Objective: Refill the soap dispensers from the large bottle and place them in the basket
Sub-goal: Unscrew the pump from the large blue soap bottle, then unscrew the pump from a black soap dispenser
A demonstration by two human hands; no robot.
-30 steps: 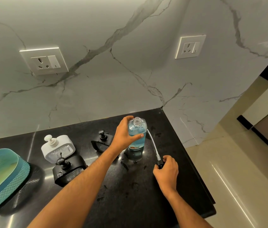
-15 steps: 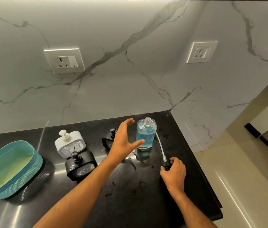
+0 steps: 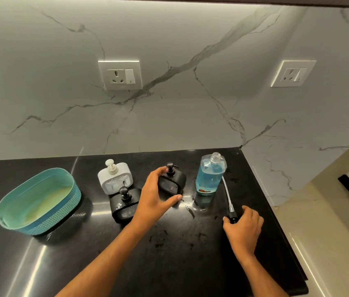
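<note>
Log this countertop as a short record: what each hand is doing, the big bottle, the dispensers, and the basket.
left hand: closing around black dispenser, fingers open
right hand: on pump head, tube lying on counter
large bottle: upright, uncapped, blue liquid
other dispensers: white dispenser, second black dispenser, pumps on
basket: teal, nothing visible inside
</note>
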